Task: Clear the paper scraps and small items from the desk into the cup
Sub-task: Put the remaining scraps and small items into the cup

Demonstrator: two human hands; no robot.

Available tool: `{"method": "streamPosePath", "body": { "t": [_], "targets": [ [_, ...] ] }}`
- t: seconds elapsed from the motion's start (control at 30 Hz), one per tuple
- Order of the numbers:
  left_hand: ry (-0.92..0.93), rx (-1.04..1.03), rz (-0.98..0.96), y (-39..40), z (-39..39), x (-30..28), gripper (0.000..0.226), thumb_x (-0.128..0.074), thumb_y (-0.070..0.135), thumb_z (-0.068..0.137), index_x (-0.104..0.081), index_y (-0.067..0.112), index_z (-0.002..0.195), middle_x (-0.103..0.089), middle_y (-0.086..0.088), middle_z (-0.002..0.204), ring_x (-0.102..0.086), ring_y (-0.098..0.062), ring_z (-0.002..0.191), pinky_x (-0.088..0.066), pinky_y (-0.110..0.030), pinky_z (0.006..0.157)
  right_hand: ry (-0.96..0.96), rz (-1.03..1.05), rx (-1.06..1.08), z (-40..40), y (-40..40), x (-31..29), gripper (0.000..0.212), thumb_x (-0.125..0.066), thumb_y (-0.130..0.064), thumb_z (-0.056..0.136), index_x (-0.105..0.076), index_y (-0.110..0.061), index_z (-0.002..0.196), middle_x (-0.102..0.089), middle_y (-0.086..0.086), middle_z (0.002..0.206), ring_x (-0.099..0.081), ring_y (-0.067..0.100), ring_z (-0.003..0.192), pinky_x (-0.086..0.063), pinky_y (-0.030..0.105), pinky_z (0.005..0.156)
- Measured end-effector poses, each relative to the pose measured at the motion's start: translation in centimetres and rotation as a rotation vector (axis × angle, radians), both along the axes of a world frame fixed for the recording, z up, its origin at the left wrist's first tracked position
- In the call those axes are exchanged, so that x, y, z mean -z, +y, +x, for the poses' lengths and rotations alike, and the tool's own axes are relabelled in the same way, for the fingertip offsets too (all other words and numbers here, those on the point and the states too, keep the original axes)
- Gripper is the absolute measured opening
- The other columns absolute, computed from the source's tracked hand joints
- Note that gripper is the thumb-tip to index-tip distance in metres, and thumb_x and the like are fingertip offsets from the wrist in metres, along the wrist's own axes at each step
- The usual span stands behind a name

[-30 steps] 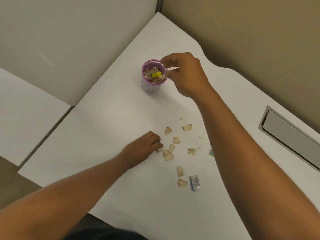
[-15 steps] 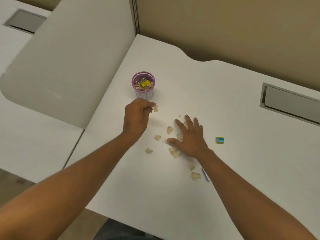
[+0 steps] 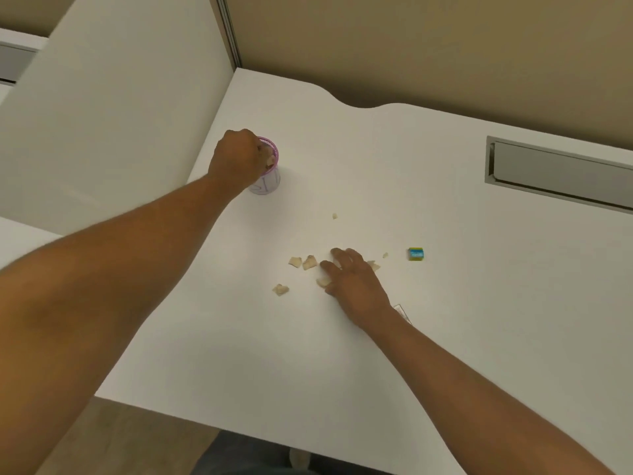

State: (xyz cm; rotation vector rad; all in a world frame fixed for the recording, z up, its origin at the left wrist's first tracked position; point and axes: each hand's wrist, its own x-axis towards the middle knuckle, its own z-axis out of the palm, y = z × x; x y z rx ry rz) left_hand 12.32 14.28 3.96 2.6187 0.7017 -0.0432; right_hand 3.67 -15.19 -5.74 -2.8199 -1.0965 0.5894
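Observation:
A small cup (image 3: 268, 181) with a purple rim stands near the desk's left edge. My left hand (image 3: 239, 159) hovers over its mouth, fingers curled around a paper scrap at the rim. Several beige paper scraps (image 3: 295, 262) lie scattered mid-desk. My right hand (image 3: 354, 281) rests flat among them, fingers spread, pressing on scraps; one scrap (image 3: 322, 282) peeks out by the thumb. A small blue-green item (image 3: 415, 254) lies to the right of that hand. A small flat item (image 3: 401, 311) is mostly hidden by my right wrist.
The white desk (image 3: 342, 354) has a grey recessed cable tray (image 3: 561, 173) at the far right. A white partition panel (image 3: 113, 108) stands to the left, a tan wall behind. The desk's near edge runs below my arms.
My left hand has carried a scrap from the desk up to the cup's mouth. My right hand has stayed among the scraps, fingers drawing in slightly.

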Motion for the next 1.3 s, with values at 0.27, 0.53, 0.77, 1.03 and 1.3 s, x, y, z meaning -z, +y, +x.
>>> {"method": "streamPosePath", "body": {
  "t": [0.27,0.53,0.77,1.03,1.3],
  "targets": [
    [-0.174,0.022,-0.007,0.7,-1.1,-0.3,0.027,-0.065,0.008,0.098,-0.084,0.011,0.116,-0.082,-0.014,0.12,-0.074,-0.035,0.111,-0.053,-0.033,0.088,0.013,0.043,0.354,0.8,-2.2,-2.1,0.082,-0.082,-0.044,0.074,-0.046,-0.027,0.146,-0.038,-0.001,0.154,-0.04,0.031,0.135,-0.045,0.039,0.102],
    [-0.352,0.0,-0.171,-2.0,-6.4,0.9,0.026,-0.062,0.008,0.095,-0.08,0.011,0.113,-0.081,-0.007,0.116,-0.075,-0.03,0.099,-0.058,-0.038,0.094,0.281,0.242,0.617,0.5,-2.9,-0.7,0.08,-0.092,-0.019,0.069,-0.054,-0.02,0.14,-0.04,0.002,0.134,-0.043,0.027,0.123,-0.048,0.031,0.096],
    [0.155,0.003,-0.363,-9.1,-17.1,6.3,0.063,-0.082,0.018,0.09,-0.06,0.02,0.15,-0.053,-0.012,0.143,-0.062,-0.034,0.126,-0.053,-0.043,0.105,0.315,0.455,0.597,0.0,-2.1,-0.9,0.085,-0.089,-0.007,0.068,-0.052,-0.02,0.143,-0.046,-0.003,0.128,-0.052,0.014,0.109,-0.051,0.023,0.086],
    [0.037,-0.08,-0.673,-14.7,-18.7,8.7,0.086,-0.072,-0.013,0.089,-0.042,0.016,0.164,-0.048,-0.013,0.15,-0.062,-0.019,0.117,-0.048,-0.006,0.082,0.355,0.404,0.622,-1.0,-0.8,0.2,0.087,-0.093,-0.01,0.065,-0.051,-0.013,0.141,-0.043,0.001,0.123,-0.057,0.023,0.115,-0.047,0.025,0.088],
    [-0.099,-0.032,-0.526,-12.2,-17.1,9.5,0.071,-0.072,-0.012,0.087,-0.059,0.014,0.151,-0.056,-0.011,0.146,-0.064,-0.025,0.109,-0.06,-0.039,0.095,0.195,0.373,0.547,0.2,0.0,-0.2,0.098,-0.095,-0.033,0.062,-0.044,-0.024,0.145,-0.043,-0.001,0.136,-0.052,0.022,0.122,-0.05,0.029,0.083]
  ]
}}
